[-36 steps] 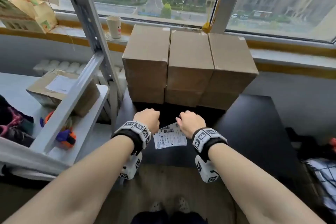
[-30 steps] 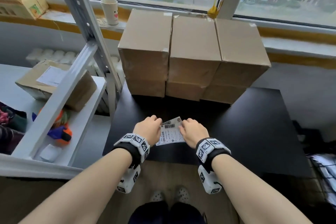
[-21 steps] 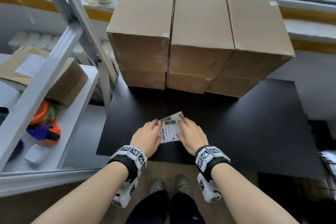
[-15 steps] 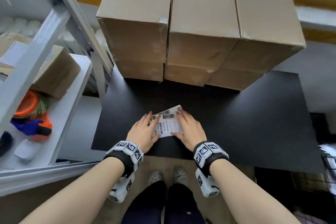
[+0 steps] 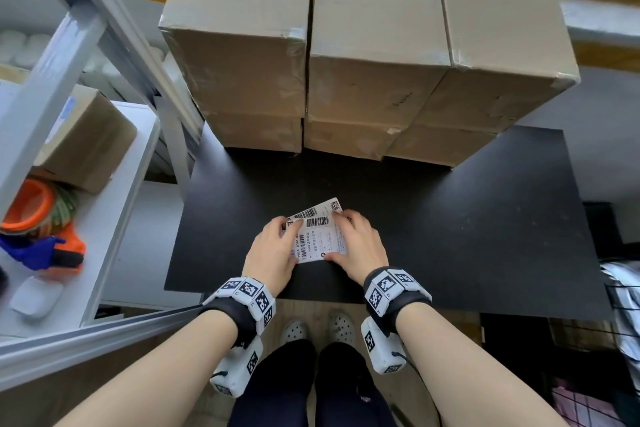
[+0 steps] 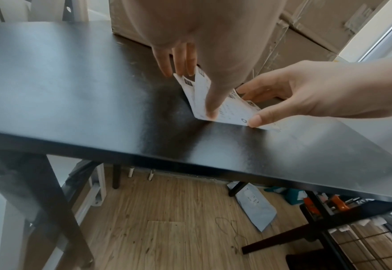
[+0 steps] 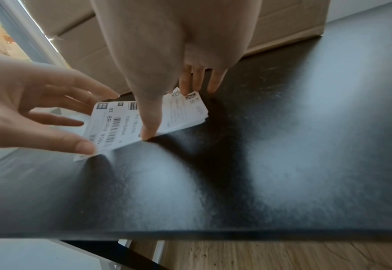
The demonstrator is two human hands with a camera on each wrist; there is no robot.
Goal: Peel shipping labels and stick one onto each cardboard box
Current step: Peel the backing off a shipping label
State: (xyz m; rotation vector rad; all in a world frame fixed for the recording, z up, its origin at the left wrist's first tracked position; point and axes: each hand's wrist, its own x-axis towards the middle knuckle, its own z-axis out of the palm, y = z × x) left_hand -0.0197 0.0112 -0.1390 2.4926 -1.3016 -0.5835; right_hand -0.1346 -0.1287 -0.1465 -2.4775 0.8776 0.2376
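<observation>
A small stack of white shipping labels [image 5: 320, 239] lies near the front edge of the black table [image 5: 450, 218], its top sheets fanned apart. My left hand [image 5: 277, 246] holds its left side, thumb [image 6: 211, 109] on top and fingers at the far edge. My right hand [image 5: 356, 246] holds the right side, thumb [image 7: 150, 127] at the near edge of the labels [image 7: 119, 124]. Brown cardboard boxes stand behind in two layers: left [image 5: 242, 10], middle [image 5: 377, 10], right [image 5: 498, 10]. I see no label on their tops or fronts.
A grey metal shelf frame [image 5: 104, 28] stands left of the table, with a cardboard box [image 5: 86, 139] and orange and blue items [image 5: 41, 218] on it. A wire basket [image 5: 623, 305] sits at the right. The window sill runs behind the boxes.
Both hands came down from the air and set the labels on the table. The hands went from fists to spread fingers, and the top label has slid askew. The head view tilted down.
</observation>
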